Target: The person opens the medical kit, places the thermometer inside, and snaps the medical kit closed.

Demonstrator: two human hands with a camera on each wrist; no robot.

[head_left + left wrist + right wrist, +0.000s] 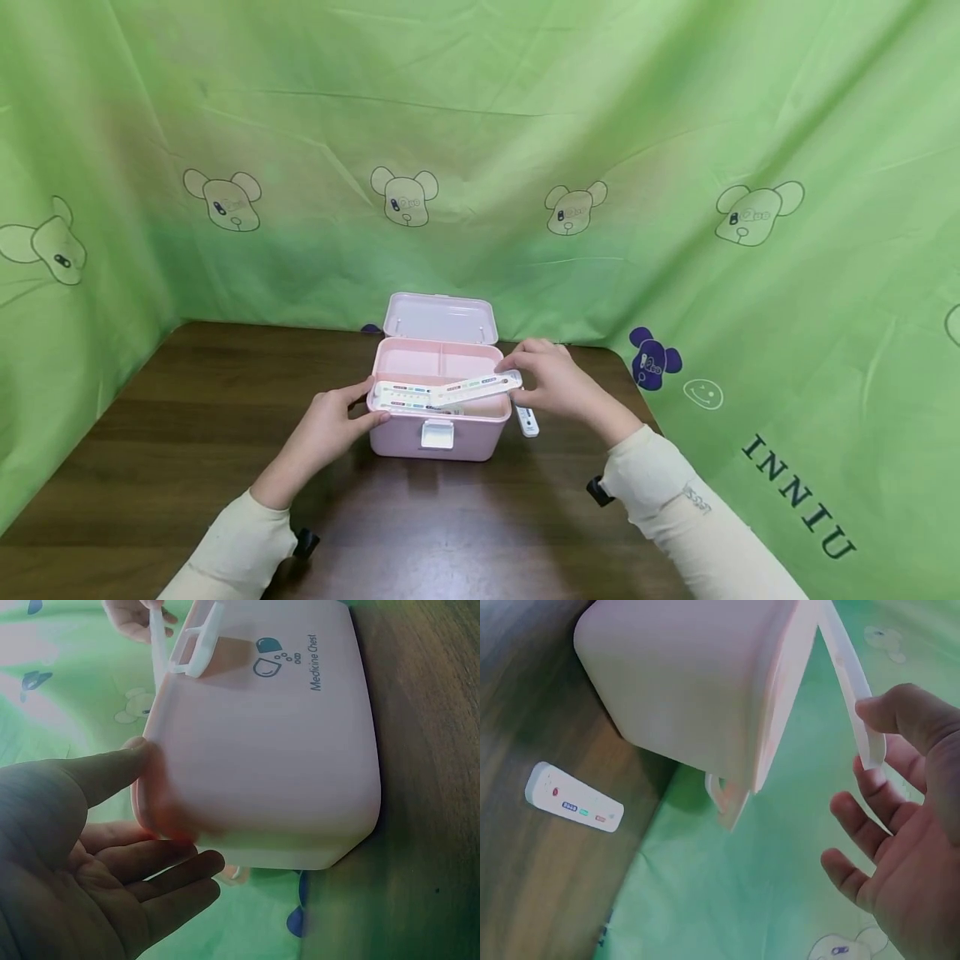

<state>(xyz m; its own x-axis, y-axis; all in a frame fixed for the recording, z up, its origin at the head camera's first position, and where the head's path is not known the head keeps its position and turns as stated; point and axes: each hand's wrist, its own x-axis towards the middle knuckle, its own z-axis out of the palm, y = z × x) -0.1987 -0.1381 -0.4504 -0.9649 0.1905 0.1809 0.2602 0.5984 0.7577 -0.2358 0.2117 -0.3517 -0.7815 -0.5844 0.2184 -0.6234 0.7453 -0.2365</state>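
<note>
A pink medicine chest [437,439] with a white front latch [437,434] stands on the table, its lid [441,319] tipped back. My left hand [330,425] holds the chest's left front corner, thumb at the front rim and fingers along the side. Between thumb and fingers, my right hand [555,379] pinches one end of a long flat white stick [480,387] with small coloured labels. It slants over the chest's opening. Similar white sticks [401,395] lie at the front of the chest, partly covered by the pinched one. The chest's lower inside is hidden.
Another white labelled stick [574,799] lies on the brown wooden table [225,408], right of the chest. Inside the chest, a pink divided tray [408,357] sits towards the back. A green cloth [480,100] with bear-head prints hangs behind and at both sides.
</note>
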